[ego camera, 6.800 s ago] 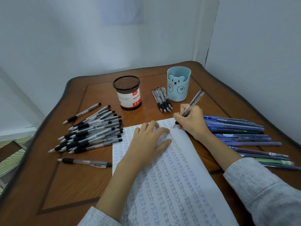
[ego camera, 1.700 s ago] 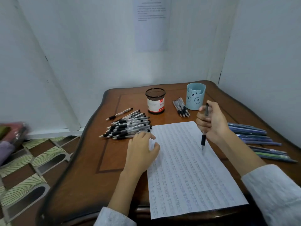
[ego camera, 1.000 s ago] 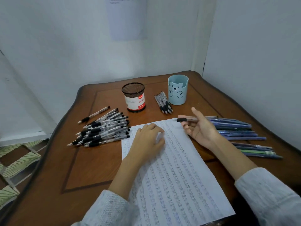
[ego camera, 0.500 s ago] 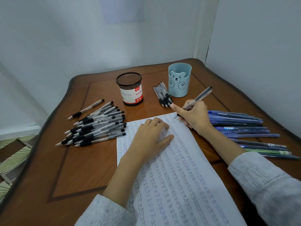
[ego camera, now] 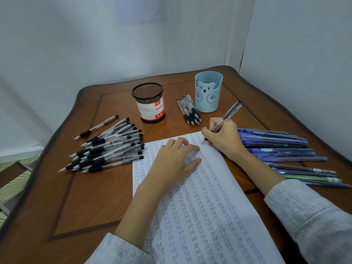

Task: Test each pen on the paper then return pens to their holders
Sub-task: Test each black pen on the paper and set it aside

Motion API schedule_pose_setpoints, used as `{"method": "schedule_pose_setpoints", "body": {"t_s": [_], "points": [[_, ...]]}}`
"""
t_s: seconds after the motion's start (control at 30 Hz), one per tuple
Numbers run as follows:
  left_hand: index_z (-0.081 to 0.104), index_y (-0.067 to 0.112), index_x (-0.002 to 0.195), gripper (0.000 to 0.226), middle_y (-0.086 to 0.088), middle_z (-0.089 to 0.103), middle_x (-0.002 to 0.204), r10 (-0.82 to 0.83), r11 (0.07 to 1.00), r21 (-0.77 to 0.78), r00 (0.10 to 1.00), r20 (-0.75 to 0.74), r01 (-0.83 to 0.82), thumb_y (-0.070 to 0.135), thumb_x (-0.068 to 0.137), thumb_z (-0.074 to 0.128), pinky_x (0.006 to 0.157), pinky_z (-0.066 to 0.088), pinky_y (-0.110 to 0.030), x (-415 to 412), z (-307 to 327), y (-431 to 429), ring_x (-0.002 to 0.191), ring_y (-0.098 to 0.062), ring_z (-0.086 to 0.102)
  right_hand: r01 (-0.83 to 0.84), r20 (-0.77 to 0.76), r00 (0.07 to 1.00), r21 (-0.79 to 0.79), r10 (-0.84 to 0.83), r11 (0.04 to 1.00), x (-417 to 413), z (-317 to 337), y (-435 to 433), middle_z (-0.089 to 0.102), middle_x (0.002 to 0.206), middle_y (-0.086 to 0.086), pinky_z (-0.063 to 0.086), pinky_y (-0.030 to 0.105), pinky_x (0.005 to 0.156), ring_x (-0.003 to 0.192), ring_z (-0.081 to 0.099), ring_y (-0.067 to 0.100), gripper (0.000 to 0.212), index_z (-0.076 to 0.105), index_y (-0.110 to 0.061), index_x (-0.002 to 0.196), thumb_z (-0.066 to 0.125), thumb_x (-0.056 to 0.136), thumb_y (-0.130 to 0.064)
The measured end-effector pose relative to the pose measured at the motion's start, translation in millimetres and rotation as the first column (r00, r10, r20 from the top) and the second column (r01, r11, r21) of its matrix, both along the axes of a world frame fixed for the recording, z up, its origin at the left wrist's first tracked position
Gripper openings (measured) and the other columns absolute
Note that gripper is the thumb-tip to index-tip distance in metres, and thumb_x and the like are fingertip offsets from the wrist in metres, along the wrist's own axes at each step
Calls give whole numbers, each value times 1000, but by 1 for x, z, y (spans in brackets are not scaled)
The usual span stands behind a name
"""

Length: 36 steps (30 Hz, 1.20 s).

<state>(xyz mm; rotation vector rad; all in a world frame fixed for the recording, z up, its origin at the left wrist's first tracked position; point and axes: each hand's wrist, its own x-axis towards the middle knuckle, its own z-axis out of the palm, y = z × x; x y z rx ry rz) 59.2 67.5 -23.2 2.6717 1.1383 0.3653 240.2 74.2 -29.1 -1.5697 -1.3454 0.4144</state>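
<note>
**Right hand writing with pen at far corner of paper, left hand flat on sheet**

Nearest: grey knit sleeves, left sleeve (ego camera: 118, 250) and right sleeve (ego camera: 314, 220), at the bottom edge. Between them a white paper (ego camera: 209, 216) lies on the brown wooden table (ego camera: 85, 197), slightly angled, covered in columns of the handwritten word "test" in blue and black ink.

Left hand (ego camera: 171, 162) rests palm down on the far part of the paper, fingers straight and spread, holding nothing.

Right hand (ego camera: 224, 138) is at the paper's far right corner, fingers curled round a clear-barrel pen (ego camera: 231, 111) in a writing grip. Pen is tilted, cap end up and to the right, tip down at the sheet near the corner. Whether the tip touches is too small to tell.

Left of the paper: a heap of black-grip pens (ego camera: 108, 149) lying loose on the table, tips pointing left. One single pen (ego camera: 97, 127) lies just beyond the heap, apart from it.

Right of the paper, behind the right forearm: a row of blue pens (ego camera: 276, 145) lying roughly parallel, with a green pen (ego camera: 312, 178) among the nearer ones.

Further back: a small bunch of black-grip pens (ego camera: 188, 111) lies between the two holders. Black mesh holder (ego camera: 148, 101) with a red and white label stands upright on the left, light blue bear holder (ego camera: 208, 92) upright on the right. White wall behind the table.
</note>
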Motion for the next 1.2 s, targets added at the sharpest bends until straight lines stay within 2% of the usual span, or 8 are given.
{"method": "schedule_pose_setpoints", "body": {"t_s": [0.07, 0.17, 0.5, 0.7, 0.9, 1.2], "points": [[48, 35, 134, 40, 10, 43, 129, 0, 1000, -6, 1000, -5, 0, 49, 96, 44, 96, 28, -23, 0, 0, 0, 116, -8, 36, -15, -11, 1000, 2, 15, 1000, 0, 0, 0, 57, 52, 6, 46, 12, 51, 44, 58, 5, 31, 48, -10, 59, 66, 84, -5], [47, 35, 134, 40, 10, 42, 130, 0, 1000, -4, 1000, -10, 0, 49, 96, 44, 97, 28, -23, 0, 0, 0, 117, -8, 35, -51, -14, 999, -6, 51, 999, -1, 1, 0, 55, 52, 3, 44, 10, 49, 42, 57, 2, 33, 47, -11, 59, 66, 85, -4], [48, 35, 134, 41, 9, 42, 132, 11, 1000, -16, 1000, -11, -12, 48, 96, 45, 99, 28, -24, 1, 0, 0, 120, -9, 35, -59, -65, 996, -20, 58, 998, 0, 2, -1, 49, 49, 2, 43, 13, 45, 41, 56, 6, 35, 44, -11, 55, 64, 81, 1], [49, 35, 133, 40, 10, 43, 131, 14, 1000, -18, 1000, 0, -14, 49, 96, 45, 100, 29, -25, 1, -1, -1, 119, -8, 35, -62, -29, 998, -40, 61, 997, 0, 3, 1, 49, 52, 4, 42, 13, 46, 47, 57, 13, 35, 44, -13, 55, 64, 82, 0], [49, 36, 134, 41, 11, 43, 130, 16, 1000, -15, 1000, 1, -16, 50, 96, 44, 98, 29, -24, 0, -3, 1, 118, -8, 35, -37, -62, 997, -4, 36, 999, 2, 0, 1, 50, 51, 8, 43, 16, 44, 40, 56, 6, 30, 46, -5, 58, 64, 80, 2], [49, 36, 134, 40, 11, 43, 131, 13, 1000, -18, 1000, 5, -13, 50, 96, 45, 99, 28, -24, 0, -3, 0, 119, -7, 35, -53, -45, 998, 8, 53, 999, 2, -1, 1, 50, 49, 4, 43, 14, 45, 42, 56, 8, 32, 45, -8, 56, 64, 80, 2]]}}
